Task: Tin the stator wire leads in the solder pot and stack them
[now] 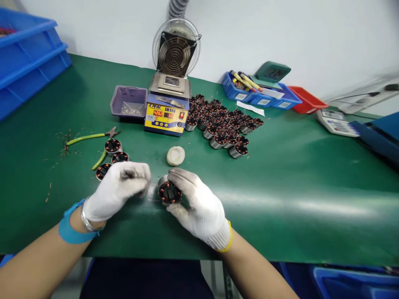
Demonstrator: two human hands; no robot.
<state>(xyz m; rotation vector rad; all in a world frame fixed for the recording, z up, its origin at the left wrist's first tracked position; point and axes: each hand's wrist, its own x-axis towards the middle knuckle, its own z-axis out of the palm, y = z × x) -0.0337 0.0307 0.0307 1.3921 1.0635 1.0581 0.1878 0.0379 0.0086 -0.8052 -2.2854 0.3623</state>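
Observation:
My right hand (199,203), in a white glove with a yellow cuff, grips a round metal part with copper windings (170,192) between thumb and fingers. Just left of it is my left hand (120,187), gloved in white with a blue wrist strap. Its fingers are curled together, and anything between them is too blurred to make out. Beyond the left hand, several similar wound parts (113,146) lie beside green-handled cutters (85,138). A small round whitish pad (176,156) rests on the green table (280,216) beyond the held part.
A yellow and blue soldering unit (165,114) stands at the back beside a purple tray (129,101). Many wound parts (218,118) cluster to its right. Blue bins (28,54) are at far left; small blue boxes (238,93) and a red one (307,99) line the back right.

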